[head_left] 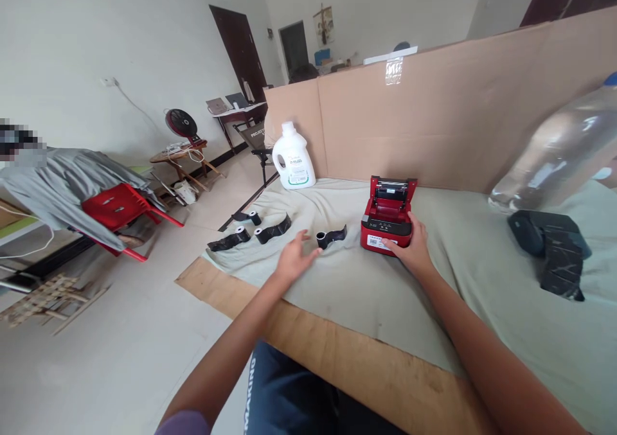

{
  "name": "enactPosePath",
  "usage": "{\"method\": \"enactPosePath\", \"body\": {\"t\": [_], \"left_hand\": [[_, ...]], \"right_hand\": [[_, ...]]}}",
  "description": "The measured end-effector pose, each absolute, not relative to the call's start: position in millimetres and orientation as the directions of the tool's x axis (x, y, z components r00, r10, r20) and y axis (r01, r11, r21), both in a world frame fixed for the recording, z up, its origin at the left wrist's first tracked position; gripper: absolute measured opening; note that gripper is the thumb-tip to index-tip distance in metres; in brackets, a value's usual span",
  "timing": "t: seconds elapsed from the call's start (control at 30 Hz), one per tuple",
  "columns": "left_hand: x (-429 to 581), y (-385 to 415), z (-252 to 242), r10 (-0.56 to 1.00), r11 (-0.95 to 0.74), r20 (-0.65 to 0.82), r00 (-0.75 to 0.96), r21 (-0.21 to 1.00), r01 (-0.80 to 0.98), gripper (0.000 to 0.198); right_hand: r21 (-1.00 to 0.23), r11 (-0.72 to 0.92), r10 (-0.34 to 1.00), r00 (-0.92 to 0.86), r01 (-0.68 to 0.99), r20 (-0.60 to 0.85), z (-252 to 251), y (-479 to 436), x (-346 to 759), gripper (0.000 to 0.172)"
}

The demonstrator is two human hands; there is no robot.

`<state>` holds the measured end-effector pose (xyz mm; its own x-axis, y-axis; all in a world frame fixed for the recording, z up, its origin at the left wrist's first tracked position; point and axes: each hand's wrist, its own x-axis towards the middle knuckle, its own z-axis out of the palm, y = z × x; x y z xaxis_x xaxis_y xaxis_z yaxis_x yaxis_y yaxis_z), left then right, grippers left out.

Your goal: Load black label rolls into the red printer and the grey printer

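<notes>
My right hand [409,247] grips the front right corner of a small red and black printer [385,229], thumb on its front face by a white label. The printer's lid is raised, showing a dark roller inside. My left hand [295,260] is open, fingers apart, just left of a small black roll [322,239] with its strip trailing right; it looks close to the roll but holds nothing. Further left lie several more black rolls with loose strips, among them one roll [272,230] and another roll [241,234].
A white jug [292,159] stands at the back left before a cardboard screen [366,126]. At right are a large clear bottle [554,146] and a dark device [549,232] with a black strip hanging off. A person in grey [67,178] sits at far left.
</notes>
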<state>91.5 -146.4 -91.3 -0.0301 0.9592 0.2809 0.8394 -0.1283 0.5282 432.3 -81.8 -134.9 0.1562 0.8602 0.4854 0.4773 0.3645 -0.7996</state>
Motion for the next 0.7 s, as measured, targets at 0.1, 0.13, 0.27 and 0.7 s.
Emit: {"method": "enactPosePath", "body": {"t": [0.1,0.13,0.27,0.7], "left_hand": [[124,-134,-101,0.978,-0.099,0.207,-0.033,0.596,0.797,0.030],[129,-130,-102,0.974,-0.092,0.218,-0.056,0.612,0.785,0.025],[135,-115,-84,0.943,-0.178,0.324,-0.077,0.685,0.706,0.017],[257,5,-19,0.668,-0.708,0.189,0.720,0.462,0.535,0.036]], "right_hand": [[-0.815,0.344,0.871,0.165,0.467,0.462,-133,-84,432,0.107],[-0.818,0.336,0.877,0.163,0.466,0.453,-132,-84,432,0.107],[-0.822,0.323,0.886,0.155,0.469,0.437,-130,-87,431,0.106],[-0.795,0.344,0.863,0.165,0.499,0.477,-132,-87,428,0.105]]}}
